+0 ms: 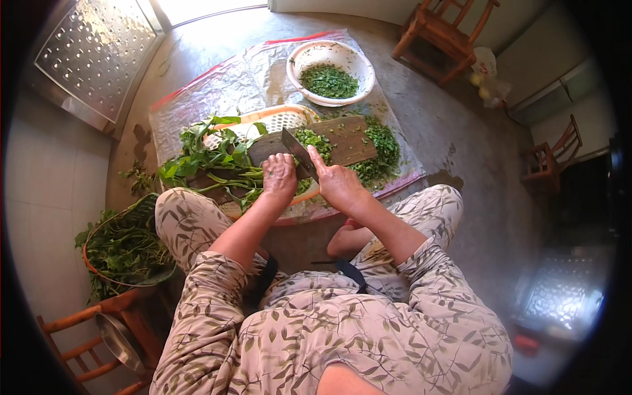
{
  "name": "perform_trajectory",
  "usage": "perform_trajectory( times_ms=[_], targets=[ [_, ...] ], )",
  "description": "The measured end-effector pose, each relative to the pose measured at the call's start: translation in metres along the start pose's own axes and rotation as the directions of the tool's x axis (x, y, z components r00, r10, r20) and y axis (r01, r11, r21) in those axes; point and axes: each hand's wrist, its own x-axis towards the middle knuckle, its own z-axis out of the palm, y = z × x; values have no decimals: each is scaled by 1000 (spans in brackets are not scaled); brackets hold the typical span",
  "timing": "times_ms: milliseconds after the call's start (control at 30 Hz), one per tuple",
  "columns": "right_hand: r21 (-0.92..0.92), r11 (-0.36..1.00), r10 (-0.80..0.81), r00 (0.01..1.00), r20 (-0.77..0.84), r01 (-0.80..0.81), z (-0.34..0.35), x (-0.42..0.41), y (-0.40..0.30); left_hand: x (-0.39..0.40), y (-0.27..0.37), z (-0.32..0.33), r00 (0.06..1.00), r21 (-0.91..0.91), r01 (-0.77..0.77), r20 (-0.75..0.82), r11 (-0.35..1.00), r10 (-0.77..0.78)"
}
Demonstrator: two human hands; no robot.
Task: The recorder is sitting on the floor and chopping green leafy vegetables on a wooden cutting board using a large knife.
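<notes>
My right hand (340,182) grips a cleaver (298,150), its blade slanting across a wooden chopping board (345,140). Beside the blade, my left hand (280,175) presses down a bunch of leafy green stems (222,163), which spreads off to the left. Chopped greens (316,140) lie on the board just right of the blade, and a larger heap of chopped greens (382,150) has gathered past its right end. Partly under the board sits a perforated plastic basket (266,120). The cleaver's handle is hidden in my right hand.
A white basin (365,69) of chopped greens stands at the far side of a plastic sheet (222,91) on the floor. By my left knee, a basket (86,256) holds more leafy stems. Wooden chairs (434,37) stand at the right, and a metal bowl (118,340) rests against another at lower left.
</notes>
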Motion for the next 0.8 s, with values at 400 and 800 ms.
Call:
perform_trajectory(
  times_ms=[400, 800],
  targets=[
    [-136, 991, -20, 998, -57, 12, 49, 36, -14, 1, 6, -5, 1000, 164, -22, -17, 986, 25],
    [102, 992, 72, 997, -9, -71, 34, 23, 16, 13, 9, 2, 998, 201, 55, -5, 978, -56]
  ],
)
